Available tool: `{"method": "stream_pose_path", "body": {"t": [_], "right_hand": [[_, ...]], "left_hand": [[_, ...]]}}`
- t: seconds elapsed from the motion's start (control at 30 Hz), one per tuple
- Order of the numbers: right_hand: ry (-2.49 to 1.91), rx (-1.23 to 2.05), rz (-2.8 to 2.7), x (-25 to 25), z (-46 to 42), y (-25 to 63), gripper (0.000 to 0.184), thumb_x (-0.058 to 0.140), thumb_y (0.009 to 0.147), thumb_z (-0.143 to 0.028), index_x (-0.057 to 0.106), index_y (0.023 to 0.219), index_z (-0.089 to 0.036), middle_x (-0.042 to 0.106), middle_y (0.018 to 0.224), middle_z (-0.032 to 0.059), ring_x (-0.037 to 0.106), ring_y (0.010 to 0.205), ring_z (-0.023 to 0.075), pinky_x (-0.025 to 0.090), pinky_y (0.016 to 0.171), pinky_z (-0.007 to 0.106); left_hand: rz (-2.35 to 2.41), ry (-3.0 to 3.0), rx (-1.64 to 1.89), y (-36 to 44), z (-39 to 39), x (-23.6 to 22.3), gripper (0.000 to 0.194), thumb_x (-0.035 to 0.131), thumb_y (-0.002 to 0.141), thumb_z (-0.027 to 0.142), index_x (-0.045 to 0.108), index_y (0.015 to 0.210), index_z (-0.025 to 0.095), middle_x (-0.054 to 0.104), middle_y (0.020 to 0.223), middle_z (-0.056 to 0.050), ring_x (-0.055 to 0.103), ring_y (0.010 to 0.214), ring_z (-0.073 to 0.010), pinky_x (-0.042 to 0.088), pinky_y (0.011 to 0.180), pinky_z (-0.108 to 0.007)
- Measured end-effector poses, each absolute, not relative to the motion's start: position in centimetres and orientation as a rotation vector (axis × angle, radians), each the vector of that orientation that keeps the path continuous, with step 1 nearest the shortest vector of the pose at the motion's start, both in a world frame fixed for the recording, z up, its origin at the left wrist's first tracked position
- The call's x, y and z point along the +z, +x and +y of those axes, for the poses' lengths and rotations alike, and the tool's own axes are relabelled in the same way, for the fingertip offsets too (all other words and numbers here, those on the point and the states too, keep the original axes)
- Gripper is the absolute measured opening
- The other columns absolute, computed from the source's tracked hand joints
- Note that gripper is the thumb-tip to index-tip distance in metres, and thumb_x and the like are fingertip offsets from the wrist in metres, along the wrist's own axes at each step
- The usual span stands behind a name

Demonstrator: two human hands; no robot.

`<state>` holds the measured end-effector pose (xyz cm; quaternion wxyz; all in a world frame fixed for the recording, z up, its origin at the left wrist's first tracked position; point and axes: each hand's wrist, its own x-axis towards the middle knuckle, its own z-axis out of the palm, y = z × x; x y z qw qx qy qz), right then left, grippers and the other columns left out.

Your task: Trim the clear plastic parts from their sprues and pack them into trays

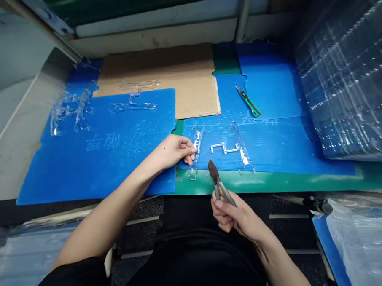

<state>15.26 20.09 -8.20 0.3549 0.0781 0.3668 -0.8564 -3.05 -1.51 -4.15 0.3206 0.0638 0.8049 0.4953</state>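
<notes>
**Q:** What is being held?

**A:** Rust-brown side-cutting pliers with grey handles are gripped in the closed right hand. The left hand is loosely curled, its fingertips touching a clear moulded plastic piece (whether that piece is gripped cannot be told).

**Q:** Where is that piece?

**A:** It is laid on a bright blue corrugated plastic sheet, near the sheet's front edge. A clear, zigzag-shaped plastic strip is seen just beside it, close to the pliers' tip. A green-and-silver utility knife is placed farther back.
</notes>
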Motion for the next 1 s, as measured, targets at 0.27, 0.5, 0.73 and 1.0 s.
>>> {"method": "stream_pose_path", "body": {"t": [0.27, 0.5, 0.73, 1.0], "right_hand": [[-0.071, -2.271, 1.113, -7.3, 24.6, 20.6, 0.032, 0.070, 0.106, -0.045, 0.059, 0.118, -0.017, 0.059, 0.096, 0.0030, 0.054, 0.082, 0.0147, 0.040, 0.080, 0.033], [-0.103, -2.292, 1.271, -6.6, 25.7, 21.3, 0.032, 0.064, 0.109, -0.051, 0.058, 0.119, -0.021, 0.056, 0.098, 0.0024, 0.051, 0.083, 0.0163, 0.040, 0.080, 0.034], [0.077, -2.079, 1.747, -5.7, 24.6, 19.7, 0.039, 0.051, 0.113, -0.061, 0.059, 0.116, -0.023, 0.060, 0.097, 0.0033, 0.054, 0.086, 0.0198, 0.046, 0.082, 0.034], [0.095, -1.706, 1.899, -2.7, 22.9, 16.8, 0.045, 0.042, 0.113, -0.069, 0.056, 0.117, -0.027, 0.064, 0.112, 0.0039, 0.058, 0.102, 0.0238, 0.046, 0.098, 0.042]], "left_hand": [[2.637, 1.316, 0.018, -9.1, 7.6, 3.1, 0.021, 0.073, 0.098, 0.038, 0.081, 0.115, 0.027, 0.080, 0.113, -0.009, 0.075, 0.101, -0.0295, 0.045, 0.077, -0.035], [1.906, 1.637, -0.239, -11.1, 18.2, 2.6, 0.008, 0.085, 0.077, 0.017, 0.082, 0.080, 0.024, 0.075, 0.078, -0.004, 0.062, 0.070, -0.0201, 0.035, 0.066, -0.034], [2.093, 1.069, 0.717, -8.7, 8.9, 5.4, 0.029, 0.072, 0.096, 0.038, 0.070, 0.075, 0.019, 0.071, 0.064, -0.003, 0.060, 0.052, -0.0136, 0.039, 0.053, -0.026], [1.798, 0.399, 1.677, 0.4, 1.9, 0.0, 0.034, 0.084, 0.095, 0.043, 0.069, 0.082, 0.016, 0.074, 0.069, -0.003, 0.063, 0.052, -0.0084, 0.046, 0.049, -0.018]]}}
